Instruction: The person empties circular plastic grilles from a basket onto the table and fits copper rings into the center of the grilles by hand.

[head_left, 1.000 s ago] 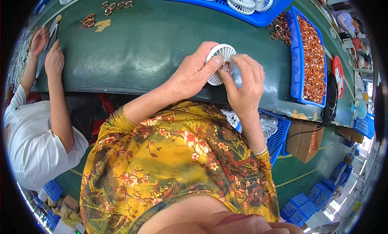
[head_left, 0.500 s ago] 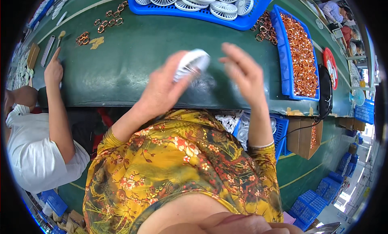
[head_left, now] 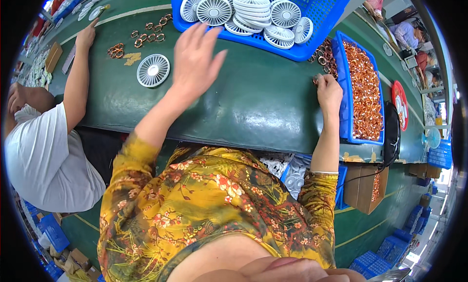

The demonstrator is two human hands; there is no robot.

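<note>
At the table's right side, your right hand (head_left: 329, 91) pinches a small copper coil (head_left: 317, 80) between thumb and fingertips, just beside the long blue tray of copper coils (head_left: 347, 111). Keep that pinch light and on the coil's rim, I'd judge, so the windings don't deform. Your left hand (head_left: 195, 58) hangs over the green table (head_left: 263, 102) with fingers spread and nothing in them, its fingertips near the front wall of the blue basket (head_left: 321, 38) stacked with white fan grilles (head_left: 253, 11). Take one grille by its edge only, since the stack looks loose and could slide. One white fan grille (head_left: 153, 70) lies flat and alone to your left, well apart from both hands. Beyond it, loose copper rings (head_left: 151, 37) are scattered near a co-worker's arm (head_left: 78, 82), so keep your reach clear of that side
</note>
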